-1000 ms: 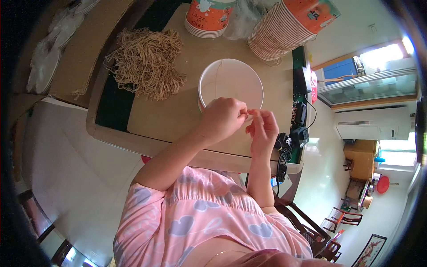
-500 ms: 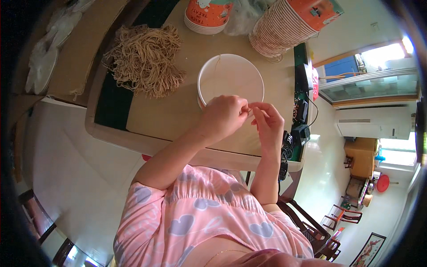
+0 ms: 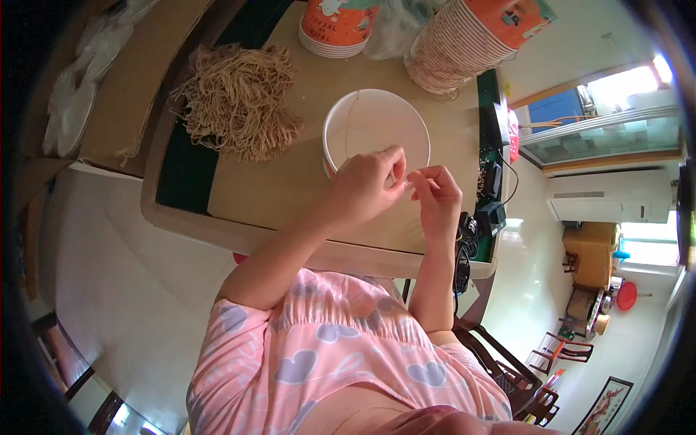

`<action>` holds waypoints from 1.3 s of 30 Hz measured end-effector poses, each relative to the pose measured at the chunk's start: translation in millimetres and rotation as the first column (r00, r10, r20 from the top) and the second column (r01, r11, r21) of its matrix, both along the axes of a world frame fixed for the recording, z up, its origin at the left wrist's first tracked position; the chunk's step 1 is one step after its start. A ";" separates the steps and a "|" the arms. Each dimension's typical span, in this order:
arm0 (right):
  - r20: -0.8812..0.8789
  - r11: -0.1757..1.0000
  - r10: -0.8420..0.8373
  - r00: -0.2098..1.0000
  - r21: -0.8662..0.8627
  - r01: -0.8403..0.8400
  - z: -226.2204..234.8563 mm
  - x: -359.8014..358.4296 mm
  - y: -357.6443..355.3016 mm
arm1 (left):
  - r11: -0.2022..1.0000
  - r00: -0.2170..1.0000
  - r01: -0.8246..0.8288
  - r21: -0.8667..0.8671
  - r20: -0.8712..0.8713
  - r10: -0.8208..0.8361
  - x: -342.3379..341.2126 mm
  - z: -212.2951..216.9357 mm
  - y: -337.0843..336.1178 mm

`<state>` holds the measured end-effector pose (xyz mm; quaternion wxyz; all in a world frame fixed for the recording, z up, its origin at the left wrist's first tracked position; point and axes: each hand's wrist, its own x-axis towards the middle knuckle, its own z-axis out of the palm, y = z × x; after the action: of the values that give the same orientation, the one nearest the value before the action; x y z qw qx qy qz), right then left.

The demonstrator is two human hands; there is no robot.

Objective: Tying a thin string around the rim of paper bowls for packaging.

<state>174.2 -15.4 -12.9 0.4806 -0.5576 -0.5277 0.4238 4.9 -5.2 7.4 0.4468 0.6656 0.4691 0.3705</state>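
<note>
A white-lined paper bucket [image 3: 395, 119] stands on the table with its mouth toward me. A thin tan string [image 3: 349, 116] crosses its rim and curves down inside it toward my hands. My left hand [image 3: 370, 180] is in front of the bucket's near rim, its thumb and fingers pinched and the index finger bent up. Close beside it, the fingertips of my right hand [image 3: 437, 194] are pinched together. The fingertips of both hands nearly meet over a small bit that looks like the string's end; the fingers mostly hide it.
A loose heap of tan string [image 3: 239, 101] lies left of the bucket. Behind stand a short stack of orange printed buckets [image 3: 337, 29], a clear plastic bag [image 3: 391, 32] and a tall leaning bucket stack [image 3: 464, 47]. Black adapters and cables [image 3: 491, 217] line the right edge. A cardboard box [image 3: 138, 87] is at left.
My left hand's fingers have opened a little and the index finger has risen. My right hand has barely moved. The string inside the bucket now hangs in a wider curve to the left.
</note>
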 end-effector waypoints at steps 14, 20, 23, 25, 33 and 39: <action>0.007 0.999 0.036 0.999 -0.001 -0.036 3.1 -2.1 1.7 | 0.909 0.975 0.141 0.393 -0.215 -0.058 -9.4 -9.4 4.1; 0.025 0.999 0.049 0.998 0.017 -0.050 2.9 1.0 3.5 | 0.821 0.911 0.238 0.519 -0.412 -0.003 -7.6 -9.9 10.8; 0.086 0.998 0.051 0.995 0.030 -0.053 1.5 0.3 3.9 | 0.763 0.836 0.318 0.564 -0.546 0.055 -4.2 -7.2 12.2; 0.120 0.998 0.046 0.992 0.033 -0.050 -0.8 -0.6 3.7 | 0.752 0.794 0.359 0.553 -0.604 0.065 -2.1 -6.2 14.4; -0.104 0.991 -0.062 0.993 0.116 0.074 -10.7 -14.0 -2.5 | 0.973 0.985 0.138 0.186 -0.131 -0.115 -4.9 -5.9 11.9; -0.179 0.944 -0.164 0.970 0.256 0.207 -16.0 -38.7 -11.3 | 0.982 0.988 0.126 -0.141 0.112 -0.111 -4.2 -13.5 24.7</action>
<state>135.5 -26.7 -29.0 0.6303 -0.4986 -0.4870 0.3419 0.6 19.5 -6.1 0.5398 0.6374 0.4309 0.3414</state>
